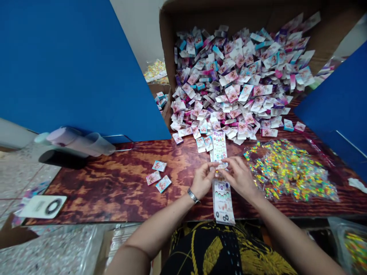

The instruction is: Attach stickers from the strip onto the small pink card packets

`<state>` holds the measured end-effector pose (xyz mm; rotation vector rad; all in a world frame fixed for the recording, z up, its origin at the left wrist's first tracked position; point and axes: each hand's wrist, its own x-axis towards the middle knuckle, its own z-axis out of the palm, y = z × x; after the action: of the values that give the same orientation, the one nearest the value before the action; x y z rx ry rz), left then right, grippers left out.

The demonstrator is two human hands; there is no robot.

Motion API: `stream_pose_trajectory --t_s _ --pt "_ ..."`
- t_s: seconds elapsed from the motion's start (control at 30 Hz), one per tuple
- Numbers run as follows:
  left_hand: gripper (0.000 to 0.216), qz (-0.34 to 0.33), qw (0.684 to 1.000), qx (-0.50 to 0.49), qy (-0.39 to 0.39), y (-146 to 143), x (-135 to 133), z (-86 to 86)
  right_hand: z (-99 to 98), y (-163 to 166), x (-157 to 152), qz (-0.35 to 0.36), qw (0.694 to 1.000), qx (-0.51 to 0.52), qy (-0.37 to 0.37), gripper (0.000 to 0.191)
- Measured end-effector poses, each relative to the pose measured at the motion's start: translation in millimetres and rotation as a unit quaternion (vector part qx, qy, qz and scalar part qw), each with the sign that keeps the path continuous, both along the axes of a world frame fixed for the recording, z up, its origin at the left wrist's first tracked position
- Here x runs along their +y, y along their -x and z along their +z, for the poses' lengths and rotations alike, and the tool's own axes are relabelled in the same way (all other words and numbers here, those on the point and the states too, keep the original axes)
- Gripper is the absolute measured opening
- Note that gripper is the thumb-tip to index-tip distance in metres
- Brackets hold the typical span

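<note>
Wood-grain tabletop [114,187], dark red-brown. Two hands at its near edge: left hand [203,179] and right hand [240,176], each grip pinched on one long sticker strip [222,198] lying lengthwise between them. Three small packets [158,175] loose to the left, well apart. One clear bag of coloured bits [289,173] just right. One cardboard box [166,49] behind, heaped with packets beyond counting. One watch [193,196] on the left wrist.
</note>
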<state>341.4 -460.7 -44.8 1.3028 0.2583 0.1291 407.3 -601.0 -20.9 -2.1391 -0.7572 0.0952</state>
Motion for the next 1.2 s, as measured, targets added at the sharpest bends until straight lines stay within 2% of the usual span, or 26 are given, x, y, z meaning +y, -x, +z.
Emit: stream_pose_trajectory --t_s 0.1,0.17,0.2,0.23,0.3,0.37,0.4,0.47,0.53,0.6,0.67,0.73,0.8,0.87,0.97,1.07,1.2 --pt "0.022 -0.002 0.997 -0.025 -0.074 -1 3 -4.4 -8.3 0 0 0.023 0.992 0.109 -0.051 0.029" --pt "0.022 -0.018 0.977 -0.058 -0.205 -9 19 -4.8 -14.8 0 -3 0.024 0.985 0.151 -0.076 0.026" --pt "0.024 -0.023 0.953 -0.076 -0.291 -16 32 -4.5 -18.1 -1 -4 0.016 0.984 0.154 -0.084 0.025" --pt "0.026 -0.018 0.918 -0.09 -0.386 -25 48 -4.3 -21.1 -1 -6 0.006 0.984 0.152 -0.092 0.025" --pt "0.033 0.022 0.826 -0.075 -0.558 -47 85 -5.6 -25.7 -3 -9 -0.012 0.983 0.148 -0.112 0.026" --pt "0.041 0.056 0.743 0.025 -0.666 -65 118 -11.1 -27.9 -3 -12 -0.028 0.981 0.144 -0.125 0.027" --pt "0.045 0.052 0.713 0.074 -0.695 -71 131 -15.3 -28.0 -3 -13 -0.035 0.981 0.142 -0.127 0.028" --pt "0.05 0.024 0.676 0.126 -0.725 -72 145 -25.1 -27.3 -2 -14 -0.046 0.982 0.137 -0.125 0.028" --pt "0.046 -0.013 0.665 0.109 -0.739 -61 145 -34.3 -26.4 0 -16 -0.047 0.983 0.133 -0.12 0.027" --pt "0.034 -0.047 0.676 0.057 -0.733 -41 138 -40.5 -26.1 1 -18 -0.04 0.983 0.132 -0.119 0.026" --pt "0.027 -0.059 0.704 0.034 -0.706 -20 128 -43.6 -26.1 2 -18 -0.029 0.983 0.137 -0.121 0.026" --pt "0.029 -0.028 0.731 0.043 -0.68 -5 119 -44.6 -25.0 2 -14 -0.019 0.982 0.145 -0.123 0.026" --pt "0.045 0.013 0.733 0.057 -0.678 1 112 -44.5 -22.2 1 -7 -0.001 0.981 0.153 -0.116 0.025" --pt "0.059 0.012 0.713 0.071 -0.697 0 106 -42.7 -18.1 -1 1 0.015 0.982 0.155 -0.108 0.023" --pt "0.053 -0.039 0.673 0.127 -0.728 -6 94 -36.5 -12.5 -5 12 0.026 0.984 0.141 -0.105 0.021" --pt "0.053 -0.053 0.639 0.173 -0.748 -12 84 -29.3 -10.9 -7 17 0.026 0.989 0.114 -0.093 0.017" --pt "0.061 -0.036 0.622 0.184 -0.76 -17 86 -25.0 -13.8 -7 15 0.026 0.989 0.11 -0.092 0.018"
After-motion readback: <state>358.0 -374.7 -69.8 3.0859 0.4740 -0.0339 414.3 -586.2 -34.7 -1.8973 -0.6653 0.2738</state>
